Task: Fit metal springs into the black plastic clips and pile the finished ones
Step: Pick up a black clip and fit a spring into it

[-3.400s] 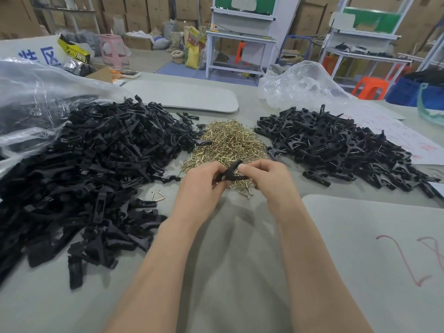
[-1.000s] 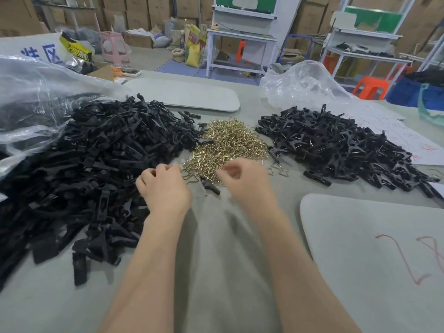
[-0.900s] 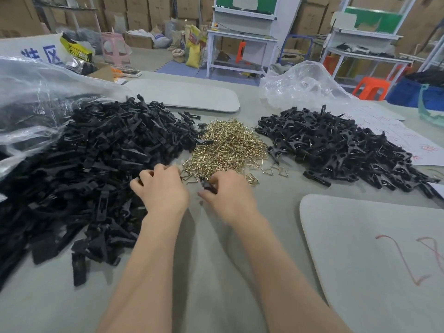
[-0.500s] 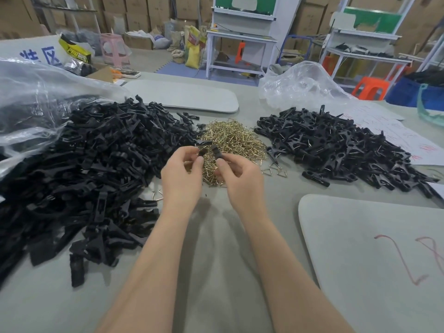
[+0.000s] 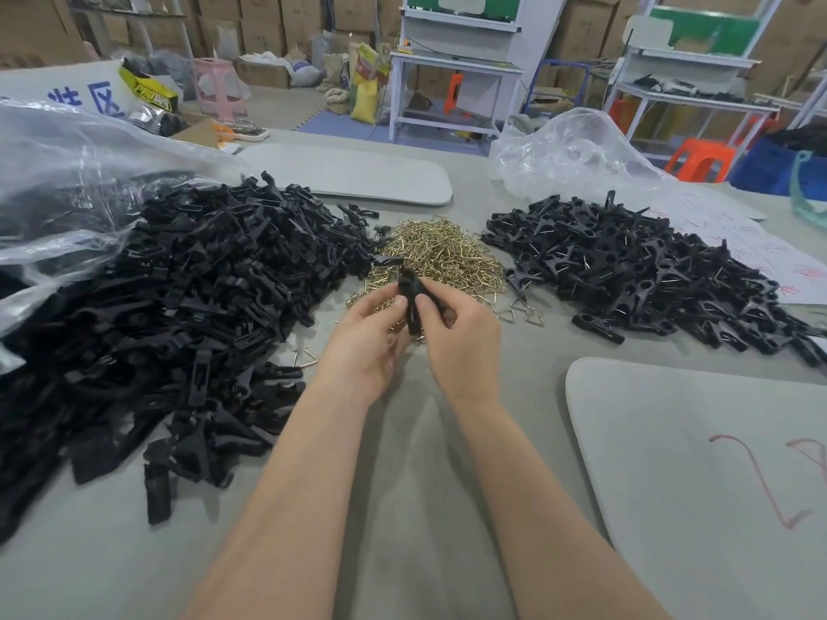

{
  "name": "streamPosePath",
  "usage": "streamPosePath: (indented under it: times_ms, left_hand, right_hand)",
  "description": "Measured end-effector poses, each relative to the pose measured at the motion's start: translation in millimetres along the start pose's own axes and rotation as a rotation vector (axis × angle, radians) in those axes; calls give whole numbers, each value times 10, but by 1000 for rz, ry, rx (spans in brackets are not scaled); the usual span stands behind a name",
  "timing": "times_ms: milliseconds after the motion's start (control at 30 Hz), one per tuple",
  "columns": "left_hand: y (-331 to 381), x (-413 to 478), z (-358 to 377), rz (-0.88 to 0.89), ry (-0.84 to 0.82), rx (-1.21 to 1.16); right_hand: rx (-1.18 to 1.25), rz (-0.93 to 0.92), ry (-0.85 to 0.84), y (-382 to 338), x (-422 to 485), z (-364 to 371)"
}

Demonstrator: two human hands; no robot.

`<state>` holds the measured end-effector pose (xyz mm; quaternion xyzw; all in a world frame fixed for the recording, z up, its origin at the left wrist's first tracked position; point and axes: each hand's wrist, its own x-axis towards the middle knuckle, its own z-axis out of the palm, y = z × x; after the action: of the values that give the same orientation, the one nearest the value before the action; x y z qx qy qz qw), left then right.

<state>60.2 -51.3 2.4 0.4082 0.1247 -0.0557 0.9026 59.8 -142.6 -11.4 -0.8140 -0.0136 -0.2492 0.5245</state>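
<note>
Black plastic clip (image 5: 411, 302): one piece, held roughly upright over the near edge of the spring heap (image 5: 443, 257), between both hands.

Left hand (image 5: 371, 342): grip closed on the clip, thumb pressed to its left face, fingers curled beneath.

Right hand (image 5: 461, 337): grip closed on the same clip, thumb and curled fingers pinching its right side. The fingers cover the clip, so I cannot tell whether a spring sits in it.

Spring heap: brass-coloured bent wire pieces in a loose mound on the grey counter (image 5: 402, 485).

Plain clip pile (image 5: 179, 315): large, left of the spring heap and touching its left edge. It spills from a clear plastic bag (image 5: 67, 172) further left.

Finished clip pile (image 5: 649, 279): right of the spring heap, just beside it. Wire glints show in many pieces.

Loose springs: two (image 5: 534, 317) at the heap's near right corner, one (image 5: 306, 356) near-left of the heap, beside the plain clip pile.

Grey boards: one (image 5: 349, 172) behind the heap, one (image 5: 693, 463) near-right of it with red marks.

Crumpled clear bag (image 5: 568, 154): behind and right of the heap.
</note>
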Motion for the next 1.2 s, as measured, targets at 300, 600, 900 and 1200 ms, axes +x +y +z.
streamPosePath:
  times_ms: [300, 600, 900, 1200]
  left_hand:
    - [-59, 97, -42, 166, -10, 118]
    - [-104, 138, -72, 207, 17, 237]
    - [-82, 126, -85, 231, 0, 267]
    - [-1, 18, -47, 222, -231, 333]
  right_hand:
    - [3, -21, -35, 26, 19, -5]
    - [294, 160, -94, 72, 68, -59]
    - [312, 179, -148, 68, 104, -89]
    - [693, 485, -333, 26, 198, -287]
